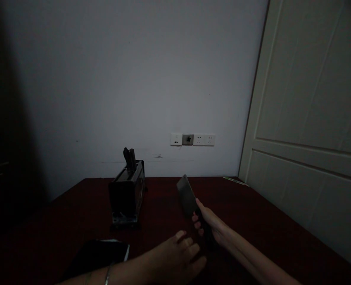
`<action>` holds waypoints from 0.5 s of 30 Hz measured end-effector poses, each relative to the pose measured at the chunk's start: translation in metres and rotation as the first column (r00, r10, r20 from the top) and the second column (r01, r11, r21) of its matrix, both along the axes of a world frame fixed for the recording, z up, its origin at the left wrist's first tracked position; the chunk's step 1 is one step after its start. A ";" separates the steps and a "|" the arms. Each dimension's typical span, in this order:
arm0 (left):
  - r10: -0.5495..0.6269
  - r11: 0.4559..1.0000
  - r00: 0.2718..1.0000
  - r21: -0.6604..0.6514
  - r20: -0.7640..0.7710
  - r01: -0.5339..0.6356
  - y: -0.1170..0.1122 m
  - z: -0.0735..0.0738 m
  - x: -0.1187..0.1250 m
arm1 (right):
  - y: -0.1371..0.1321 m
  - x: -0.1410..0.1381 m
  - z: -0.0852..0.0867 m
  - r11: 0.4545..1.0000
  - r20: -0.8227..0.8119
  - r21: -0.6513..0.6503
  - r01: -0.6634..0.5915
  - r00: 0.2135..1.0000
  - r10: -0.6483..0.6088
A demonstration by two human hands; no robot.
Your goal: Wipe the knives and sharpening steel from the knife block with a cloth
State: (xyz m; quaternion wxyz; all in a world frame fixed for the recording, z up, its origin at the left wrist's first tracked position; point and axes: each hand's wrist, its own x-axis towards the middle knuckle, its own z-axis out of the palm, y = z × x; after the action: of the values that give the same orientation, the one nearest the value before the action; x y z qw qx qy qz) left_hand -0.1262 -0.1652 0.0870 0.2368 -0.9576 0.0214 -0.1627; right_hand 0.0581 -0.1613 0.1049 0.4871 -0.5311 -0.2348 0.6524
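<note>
A cleaver (pixel 187 196) with a broad grey blade and a dark handle is in my right hand (pixel 209 221), whose fingers wrap round the handle. Its blade tilts up and to the left above the dark red table. My left hand (pixel 183 255) is just left of and nearer than the handle, with loosely bent fingers slightly apart and nothing visible in them. To the left stands a black knife block (pixel 127 194), with dark knife handles (pixel 129 159) sticking up from its top.
A dark flat object (pixel 99 255) with a pale edge lies on the table (pixel 160 213) at the front left, partly behind my left forearm. Sockets (pixel 203 139) are on the back wall. A pale panelled door (pixel 306 166) borders the right side. A thin strip (pixel 235 181) lies at the far right corner.
</note>
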 end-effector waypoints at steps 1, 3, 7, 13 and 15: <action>0.026 0.999 0.999 -0.032 -0.023 -0.027 0.001 0.000 -0.010 | -0.001 -0.001 0.002 1.000 0.014 -0.002 0.030 0.999 -0.030; 0.077 0.991 0.996 -0.102 -0.042 -0.081 0.005 -0.002 -0.034 | -0.004 -0.003 0.006 0.998 0.031 -0.003 0.070 0.997 -0.069; 0.257 0.933 0.965 -0.247 -0.052 -0.261 0.016 -0.009 -0.086 | -0.005 -0.005 0.008 0.997 0.000 0.023 0.079 0.997 -0.079; 0.423 0.795 0.892 -0.406 -0.160 -0.450 0.022 -0.015 -0.162 | 0.002 0.000 0.004 0.999 -0.131 0.024 0.049 0.990 -0.046; 0.444 0.698 0.854 -0.493 -0.270 -0.519 0.019 -0.013 -0.181 | 0.006 0.004 0.002 0.999 -0.182 0.014 0.031 0.983 -0.028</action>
State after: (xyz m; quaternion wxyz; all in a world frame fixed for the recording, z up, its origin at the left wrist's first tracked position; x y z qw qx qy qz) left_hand -0.3072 -0.1457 0.0745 -0.0159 -0.9643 -0.2626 -0.0311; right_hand 0.0616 -0.1554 0.1073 0.5205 -0.4688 -0.1869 0.6888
